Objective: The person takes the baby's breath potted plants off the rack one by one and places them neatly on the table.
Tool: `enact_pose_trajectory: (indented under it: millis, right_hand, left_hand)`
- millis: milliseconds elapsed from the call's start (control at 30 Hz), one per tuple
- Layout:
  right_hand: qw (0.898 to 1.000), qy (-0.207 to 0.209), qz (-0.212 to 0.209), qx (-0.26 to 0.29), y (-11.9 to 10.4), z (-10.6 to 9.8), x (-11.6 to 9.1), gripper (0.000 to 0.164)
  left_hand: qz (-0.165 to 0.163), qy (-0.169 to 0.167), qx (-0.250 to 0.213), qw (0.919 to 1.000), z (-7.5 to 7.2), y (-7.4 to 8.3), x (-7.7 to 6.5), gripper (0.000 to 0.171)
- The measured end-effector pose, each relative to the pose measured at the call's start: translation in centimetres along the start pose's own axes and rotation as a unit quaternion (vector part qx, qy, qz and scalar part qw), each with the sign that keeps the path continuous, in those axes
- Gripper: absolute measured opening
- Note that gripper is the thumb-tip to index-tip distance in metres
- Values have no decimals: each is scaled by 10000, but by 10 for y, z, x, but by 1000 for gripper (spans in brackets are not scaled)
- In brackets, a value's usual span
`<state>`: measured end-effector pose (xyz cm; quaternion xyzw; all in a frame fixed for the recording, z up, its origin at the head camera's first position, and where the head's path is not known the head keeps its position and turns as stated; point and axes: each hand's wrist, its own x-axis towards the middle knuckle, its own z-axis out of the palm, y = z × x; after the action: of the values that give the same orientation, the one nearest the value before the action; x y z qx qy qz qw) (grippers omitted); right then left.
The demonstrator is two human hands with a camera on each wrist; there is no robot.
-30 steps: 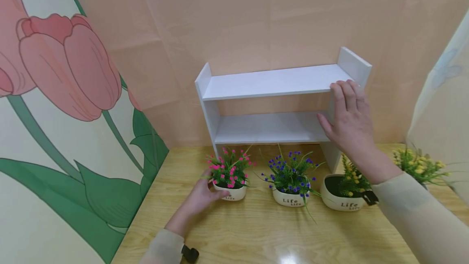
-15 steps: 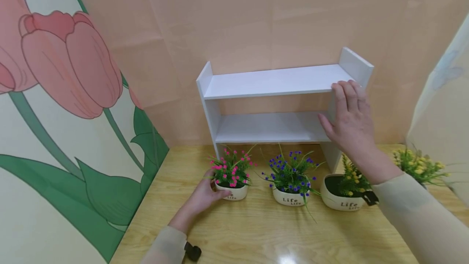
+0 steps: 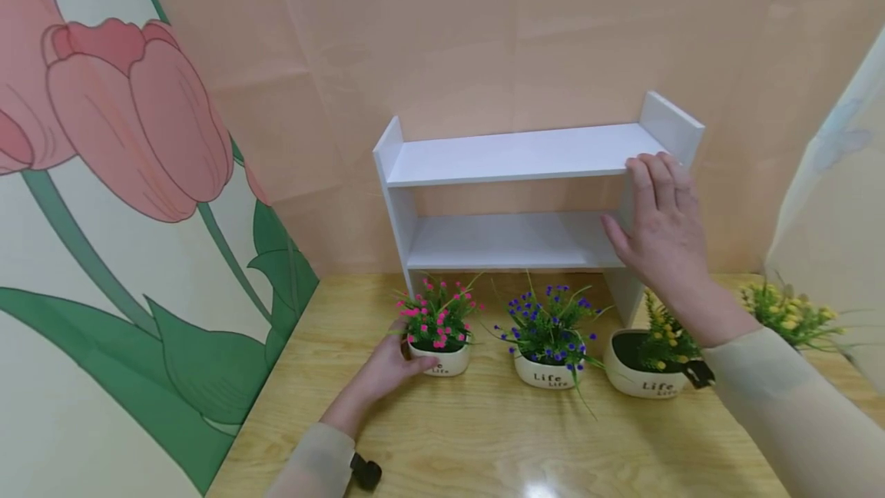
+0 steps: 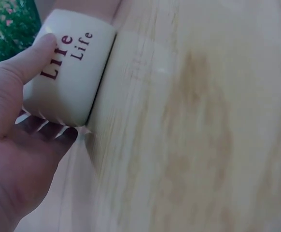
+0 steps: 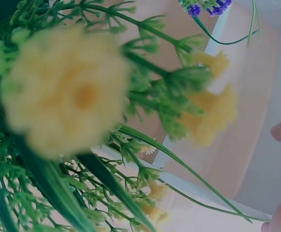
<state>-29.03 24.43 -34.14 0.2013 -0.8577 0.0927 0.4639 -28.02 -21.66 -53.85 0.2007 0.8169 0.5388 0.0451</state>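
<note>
My left hand (image 3: 389, 366) holds a small cream pot of pink flowers (image 3: 442, 329) at its left end. The thumb lies across the front of the pot and the fingers wrap behind; in the left wrist view, the pot (image 4: 73, 67) bears the lettering "Life" and its base is at the tabletop. My right hand (image 3: 664, 229) rests on the right front of a white two-tier shelf (image 3: 512, 156), fingers extended at the upper board's edge, thumb spread apart. Part of the right side panel is hidden behind that hand. Yellow flowers (image 5: 65, 92) cover much of the right wrist view.
A pot of blue-purple flowers (image 3: 546, 371) stands in front of the shelf. To its right sits a pot with yellow flowers (image 3: 639, 379), partly behind my right forearm. More yellow flowers (image 3: 788, 313) stand farther right. All are on a wooden table (image 3: 449, 436) against the wall.
The left hand and the pink-flower pot have shifted slightly to the right in the head view. The right hand stays at the shelf.
</note>
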Motion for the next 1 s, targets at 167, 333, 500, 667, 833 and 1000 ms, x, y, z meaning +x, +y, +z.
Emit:
enact_pose_trajectory:
  millis: [167,333,500,667,833,1000]
  right_hand:
    - [10000,32,9,71,2,0,0,86]
    - [9998,73,74,149,3,0,-1,82]
    - [9997,110,97,187,4,-1,-1,79]
    - [9997,20,173,192,3,-2,0,79]
    - [9995,-164,213,153,1,-5,2,82]
    - [9992,-241,304,89,-5,-11,5,85]
  left_hand:
    - [-22,36,-46,10000,2,2,0,104]
    - [-203,127,-312,9992,0,10,-4,108]
    - [-245,283,-230,9990,-10,24,-12,118]
    - [-57,407,-132,9991,-22,36,-19,114]
    - [39,529,63,9986,-33,55,-26,113]
    - [177,682,514,9962,-43,86,-23,110]
